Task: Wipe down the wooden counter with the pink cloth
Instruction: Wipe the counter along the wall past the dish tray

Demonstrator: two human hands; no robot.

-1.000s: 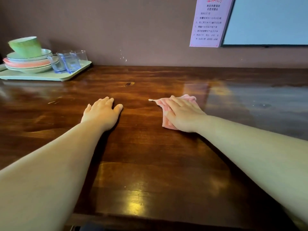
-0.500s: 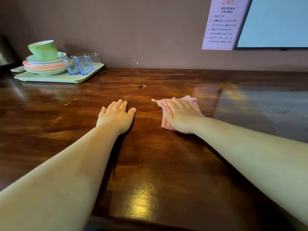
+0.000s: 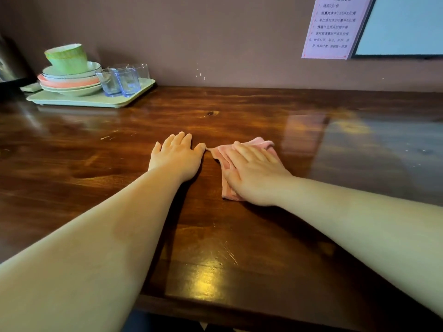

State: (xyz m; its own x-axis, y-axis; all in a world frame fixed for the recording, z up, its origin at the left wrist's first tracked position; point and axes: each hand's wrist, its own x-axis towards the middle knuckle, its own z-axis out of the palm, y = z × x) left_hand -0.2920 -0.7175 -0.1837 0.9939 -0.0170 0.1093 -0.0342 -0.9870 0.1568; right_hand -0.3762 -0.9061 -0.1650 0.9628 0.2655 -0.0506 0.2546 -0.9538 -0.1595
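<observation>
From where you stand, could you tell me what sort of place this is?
Probably a guest room or small lodging counter: a tray of stacked bowls and drinking glasses sits beside a kettle, and a printed price-style notice hangs on the wall.

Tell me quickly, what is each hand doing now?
Left hand: open, flat on the counter, empty.
Right hand: open, pressing the pink cloth.

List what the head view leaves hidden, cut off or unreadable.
- Pink cloth: its middle lies under the flat right hand.
- Pink notice: top cut by the frame, print too small to read.
- Dark appliance: cut by the left edge.
- Wooden counter: its right end runs out of frame.
</observation>
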